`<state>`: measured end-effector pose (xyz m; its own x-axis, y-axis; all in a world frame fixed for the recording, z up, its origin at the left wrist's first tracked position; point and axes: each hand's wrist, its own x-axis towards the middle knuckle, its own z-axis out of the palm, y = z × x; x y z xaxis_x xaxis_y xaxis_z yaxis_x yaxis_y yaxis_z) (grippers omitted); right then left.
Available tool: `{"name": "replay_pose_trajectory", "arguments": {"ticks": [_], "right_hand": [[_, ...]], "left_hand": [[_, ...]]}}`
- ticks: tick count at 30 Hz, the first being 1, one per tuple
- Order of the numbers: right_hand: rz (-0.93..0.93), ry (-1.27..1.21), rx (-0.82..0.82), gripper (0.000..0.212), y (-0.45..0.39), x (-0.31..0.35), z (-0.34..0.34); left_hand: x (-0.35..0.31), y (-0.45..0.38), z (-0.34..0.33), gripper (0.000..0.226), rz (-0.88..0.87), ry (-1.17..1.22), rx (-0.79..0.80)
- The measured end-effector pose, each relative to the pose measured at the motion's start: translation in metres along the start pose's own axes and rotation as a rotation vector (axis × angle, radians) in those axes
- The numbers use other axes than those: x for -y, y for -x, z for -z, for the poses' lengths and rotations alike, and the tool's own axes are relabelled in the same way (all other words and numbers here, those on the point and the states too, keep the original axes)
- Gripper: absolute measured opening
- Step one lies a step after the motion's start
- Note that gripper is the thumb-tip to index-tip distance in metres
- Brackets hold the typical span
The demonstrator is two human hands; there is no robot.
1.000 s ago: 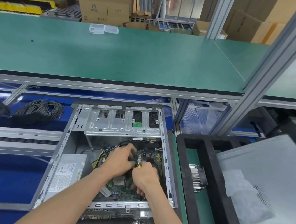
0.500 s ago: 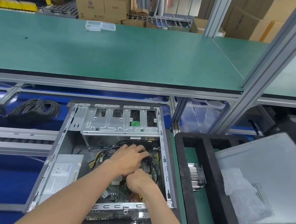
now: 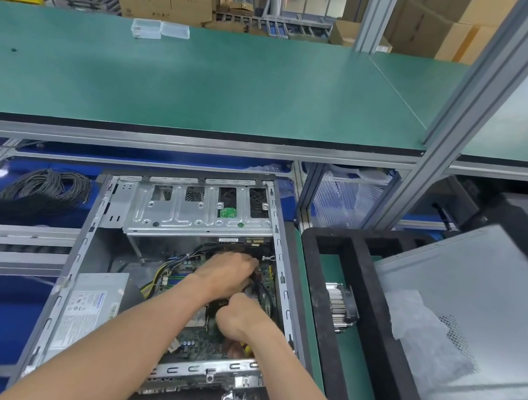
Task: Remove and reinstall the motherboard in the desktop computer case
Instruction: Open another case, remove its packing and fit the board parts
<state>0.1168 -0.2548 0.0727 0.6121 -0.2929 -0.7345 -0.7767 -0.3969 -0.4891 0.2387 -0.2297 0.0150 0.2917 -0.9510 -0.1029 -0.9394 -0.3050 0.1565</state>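
A: While your left hand (image 3: 229,271) lies over the far part of the motherboard (image 3: 204,339), what are its fingers doing?

B: You have them curled down among the black cables (image 3: 202,250) near the drive cage (image 3: 200,211). My guess is you are holding the cables clear or working a connector, but whether the fingers are clamped on anything I cannot tell; the back of your hand hides the tips.

A: And the right hand (image 3: 240,317)?

B: You have it bunched into a fist just on the near side of your left fingers, almost touching them. It seems to grip a tool with a yellow and red handle (image 3: 241,349) that pokes out below your wrist, probably a screwdriver. The tip is hidden under the hand.

A: Where is the board?

B: Seated flat in the open case (image 3: 80,259), directly under both sets of fingers, so it is not yet lifted out, or already back in.

A: Why is the case on its side?

B: So you can press straight down on it, I would judge.

A: Counts?

B: Two hands, one board, one case, one power supply (image 3: 91,304) left of your fingers. Right of them, one heatsink (image 3: 339,305) in a black tray (image 3: 363,280) and one side panel (image 3: 476,311). Beyond them, one cable coil (image 3: 46,188) and two clear boxes (image 3: 159,29) on the green worktop (image 3: 204,84).
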Motion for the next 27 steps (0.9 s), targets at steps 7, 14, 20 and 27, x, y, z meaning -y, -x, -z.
{"name": "replay_pose_trajectory", "arguments": {"ticks": [7, 14, 20, 27], "right_hand": [[0.054, 0.129, -0.074, 0.045, 0.002, -0.002, 0.002], [0.037, 0.214, -0.091, 0.045, -0.002, -0.005, 0.002], [0.041, 0.247, -0.085, 0.046, -0.006, -0.006, 0.000], [0.200, 0.172, -0.137, 0.037, -0.002, -0.003, 0.000]], "left_hand": [[-0.014, 0.002, 0.008, 0.020, 0.000, -0.194, 0.003], [-0.024, 0.002, 0.013, 0.017, 0.039, -0.302, 0.042], [-0.026, 0.006, 0.017, 0.027, 0.060, -0.227, 0.019], [0.005, 0.037, 0.029, 0.032, 0.171, 0.093, -0.095]]}}
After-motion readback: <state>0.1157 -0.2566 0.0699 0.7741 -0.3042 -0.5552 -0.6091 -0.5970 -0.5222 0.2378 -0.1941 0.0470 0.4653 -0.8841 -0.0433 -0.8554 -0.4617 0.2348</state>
